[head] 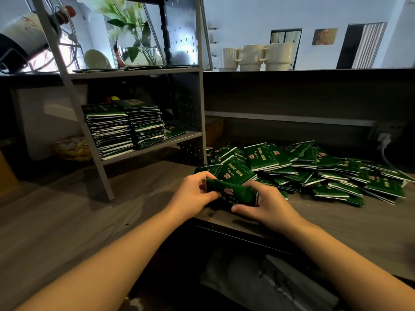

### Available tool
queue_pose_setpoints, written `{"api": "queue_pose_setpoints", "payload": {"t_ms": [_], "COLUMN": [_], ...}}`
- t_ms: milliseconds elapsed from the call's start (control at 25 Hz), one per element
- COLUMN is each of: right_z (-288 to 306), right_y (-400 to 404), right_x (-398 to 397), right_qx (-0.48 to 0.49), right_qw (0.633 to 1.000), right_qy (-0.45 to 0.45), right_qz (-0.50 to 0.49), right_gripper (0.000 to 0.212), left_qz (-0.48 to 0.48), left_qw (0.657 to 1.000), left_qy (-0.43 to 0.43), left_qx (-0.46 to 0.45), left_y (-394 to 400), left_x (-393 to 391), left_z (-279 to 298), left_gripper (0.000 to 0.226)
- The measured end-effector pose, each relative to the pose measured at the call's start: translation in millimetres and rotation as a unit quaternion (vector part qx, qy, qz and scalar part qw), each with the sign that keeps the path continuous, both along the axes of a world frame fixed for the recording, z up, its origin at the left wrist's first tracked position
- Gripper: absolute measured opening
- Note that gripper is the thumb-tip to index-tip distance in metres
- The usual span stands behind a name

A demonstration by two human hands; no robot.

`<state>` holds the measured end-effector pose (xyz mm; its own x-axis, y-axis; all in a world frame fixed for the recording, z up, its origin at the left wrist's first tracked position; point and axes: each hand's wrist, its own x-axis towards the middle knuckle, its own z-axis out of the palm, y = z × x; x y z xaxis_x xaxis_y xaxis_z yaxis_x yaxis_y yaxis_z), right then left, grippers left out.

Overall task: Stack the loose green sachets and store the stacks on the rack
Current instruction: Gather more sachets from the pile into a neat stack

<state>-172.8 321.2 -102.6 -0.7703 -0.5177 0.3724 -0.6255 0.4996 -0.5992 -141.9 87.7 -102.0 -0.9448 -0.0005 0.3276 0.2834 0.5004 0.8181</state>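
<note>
- My left hand (pixel 192 194) and right hand (pixel 267 205) meet low over the desk edge (pixel 224 218), forearms angled inward.
- Fingers of both curl round a small stack of green sachets (pixel 231 192).
- Loose sachets (pixel 314 169) lie just behind; finished stacks (pixel 125 129) sit on the rack (pixel 152 147).

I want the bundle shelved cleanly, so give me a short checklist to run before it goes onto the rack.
1. Both hands grip the bundle: left hand, right hand: ok.
2. Bundle edges squared: cannot tell.
3. Free spot on the rack shelf right of the two stacks: not ok, a sachet lies there.
4. Path from hands to shelf open: ok.
5. Loose pile finished: not ok.
</note>
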Motion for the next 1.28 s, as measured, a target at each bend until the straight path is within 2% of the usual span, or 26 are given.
{"api": "queue_pose_setpoints", "payload": {"t_ms": [80,160,240,320,400,520,680,840,920,1040,1200,1280], "right_z": [-1,2,7,8,5,1,-1,0,2,3,4,4], "right_y": [9,21,38,53,59,57,64,68,70,74,74,73], "right_x": [-1,-4,-6,-6,-7,-12,-14,-10,-9,-10,-10,-8], "right_qx": [-0.020,-0.106,-0.220,-0.311,-0.364,-0.416,-0.448,-0.465,-0.482,-0.501,-0.499,-0.489], "right_qw": [0.999,0.992,0.969,0.934,0.900,0.848,0.818,0.812,0.802,0.788,0.786,0.791], "right_qy": [-0.027,-0.059,-0.110,-0.165,-0.234,-0.322,-0.353,-0.344,-0.342,-0.339,-0.347,-0.350], "right_qz": [-0.003,-0.020,-0.035,-0.052,-0.058,-0.067,-0.078,-0.083,-0.093,-0.112,-0.115,-0.111], "right_gripper": [0.026,0.015,0.016,0.015,0.017,0.020,0.024,0.027,0.026,0.027,0.028,0.028], "left_qz": [0.003,-0.014,-0.021,0.009,0.045,0.062,0.030,-0.006,-0.008,0.019,-0.006,-0.011], "left_qw": [1.000,1.000,0.999,0.998,0.988,0.980,0.953,0.917,0.901,0.911,0.931,0.940], "left_qy": [-0.002,-0.009,-0.002,0.012,0.006,-0.007,-0.023,0.024,0.065,0.088,0.013,0.021], "left_qx": [0.000,0.027,0.026,-0.068,-0.150,-0.186,-0.301,-0.399,-0.429,-0.402,-0.365,-0.341], "left_y": [12,22,29,32,31,29,25,22,25,27,20,19], "left_x": [-3,-1,-1,0,0,4,2,-3,-3,1,1,-3], "left_z": [3,10,15,13,6,-8,-6,-1,-1,-1,-4,-6], "left_gripper": [0.031,0.035,0.040,0.041,0.041,0.043,0.049,0.026,0.022,0.019,0.036,0.033]}}
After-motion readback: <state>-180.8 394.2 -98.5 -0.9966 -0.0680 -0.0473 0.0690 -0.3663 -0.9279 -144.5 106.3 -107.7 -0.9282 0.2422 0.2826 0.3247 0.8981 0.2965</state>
